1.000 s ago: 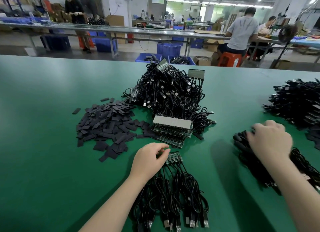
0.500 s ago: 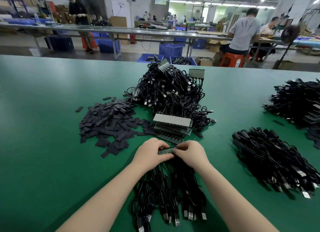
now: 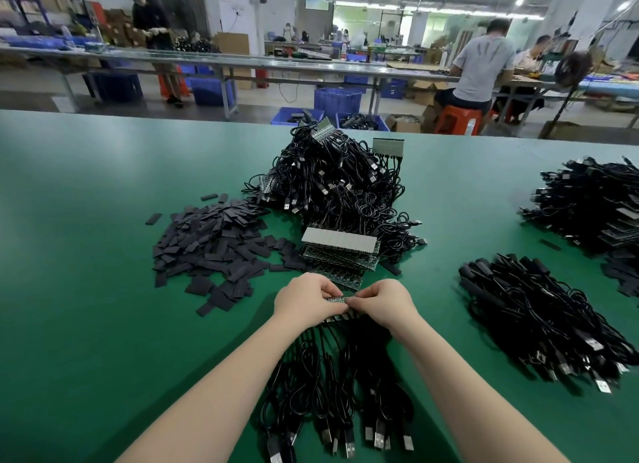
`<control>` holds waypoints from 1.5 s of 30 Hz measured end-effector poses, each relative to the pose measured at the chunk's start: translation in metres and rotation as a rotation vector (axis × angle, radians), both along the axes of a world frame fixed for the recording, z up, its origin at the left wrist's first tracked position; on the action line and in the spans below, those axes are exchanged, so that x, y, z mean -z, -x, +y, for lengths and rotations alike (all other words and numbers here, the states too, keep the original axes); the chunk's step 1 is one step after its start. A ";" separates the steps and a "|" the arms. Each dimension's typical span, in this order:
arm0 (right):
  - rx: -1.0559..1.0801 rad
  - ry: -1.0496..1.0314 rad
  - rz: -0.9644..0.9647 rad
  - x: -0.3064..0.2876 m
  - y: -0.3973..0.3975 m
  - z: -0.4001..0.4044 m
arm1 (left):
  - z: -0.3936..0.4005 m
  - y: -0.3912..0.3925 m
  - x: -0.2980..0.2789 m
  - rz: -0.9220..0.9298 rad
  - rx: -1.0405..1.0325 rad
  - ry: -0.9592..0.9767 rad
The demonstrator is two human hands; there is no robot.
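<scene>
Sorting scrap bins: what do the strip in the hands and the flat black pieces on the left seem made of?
Strip: likely green circuit board, matte, dotted with small components. Flat black pieces: seemingly thin plastic or rubbery sleeving, dull matte, cut into rectangles; exact material unclear.

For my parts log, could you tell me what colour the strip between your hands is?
Dark green circuit-board strip, clearest in the head view.

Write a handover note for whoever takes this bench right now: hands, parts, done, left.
Hands: left hand and right hand both pinch one board strip; its cables trail toward the person on the green table.
A stack of boards lies just beyond; black sleeves heaped to the left.
Done: apparently the cable bundle at right.
Left: this strip, the stack, the big cable pile.
</scene>
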State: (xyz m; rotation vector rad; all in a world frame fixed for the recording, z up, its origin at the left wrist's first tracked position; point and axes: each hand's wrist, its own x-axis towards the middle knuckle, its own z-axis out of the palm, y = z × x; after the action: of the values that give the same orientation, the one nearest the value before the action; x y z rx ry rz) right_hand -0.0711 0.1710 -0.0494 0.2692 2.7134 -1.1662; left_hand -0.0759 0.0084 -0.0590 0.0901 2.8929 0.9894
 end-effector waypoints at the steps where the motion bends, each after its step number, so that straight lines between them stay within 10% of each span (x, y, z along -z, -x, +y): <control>1: 0.007 -0.005 -0.006 -0.001 0.001 0.000 | 0.000 0.001 -0.001 -0.013 0.005 -0.001; 14: 0.045 0.104 -0.011 -0.007 -0.002 0.005 | 0.001 -0.003 -0.001 -0.009 0.030 -0.005; 25: -0.025 0.425 0.878 -0.111 -0.059 -0.007 | -0.016 -0.008 0.001 0.252 -0.113 -0.375; 34: -0.101 1.206 0.551 -0.122 -0.050 -0.048 | -0.054 -0.014 -0.057 0.650 -0.357 -0.745; 39: 0.141 1.110 0.152 -0.070 -0.031 -0.055 | -0.060 -0.024 -0.064 0.875 -0.233 -0.016; 45: 0.260 0.592 0.127 -0.012 -0.014 -0.041 | -0.026 -0.038 -0.023 0.460 0.033 0.027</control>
State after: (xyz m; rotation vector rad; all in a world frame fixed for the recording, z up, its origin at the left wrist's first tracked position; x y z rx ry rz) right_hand -0.0568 0.1304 -0.0372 0.4768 2.3281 -2.0467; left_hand -0.0377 -0.0173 -0.0365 0.4138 3.2974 1.0410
